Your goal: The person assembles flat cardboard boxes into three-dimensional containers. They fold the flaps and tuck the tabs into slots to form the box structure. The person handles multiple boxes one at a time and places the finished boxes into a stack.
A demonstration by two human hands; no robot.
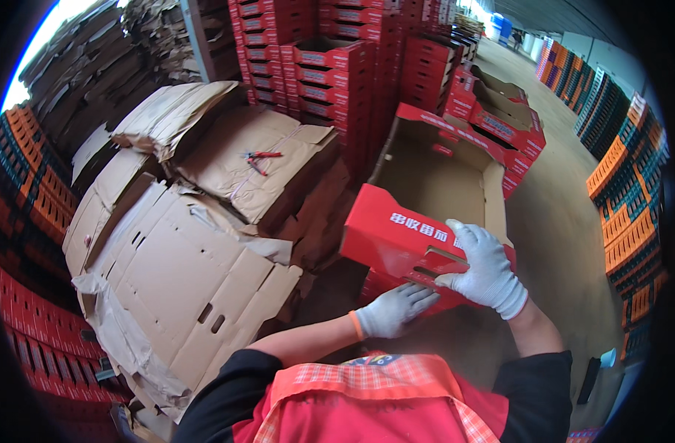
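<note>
An open-topped red cardboard box (396, 235) with a plain brown inside is in front of me, tilted, on another red box (379, 284) that shows below it. My right hand (485, 267), in a white glove, is closed on its near right wall. Those fingers reach over the rim, and the thumb lies by the handle slot. My left hand (396, 308), in a white glove with an orange cuff, lies stretched out against the box's lower near edge. Its fingertips touch the cardboard, and part of them is hard to make out.
To the left lie flat brown cardboard blanks (182, 273) in piles. Red-handled pliers (260, 159) rest on a tied bundle (238, 173). Stacked red boxes (330, 81) stand behind, with more open red boxes (503, 122) beyond. Orange and dark crates (625, 199) line the right side.
</note>
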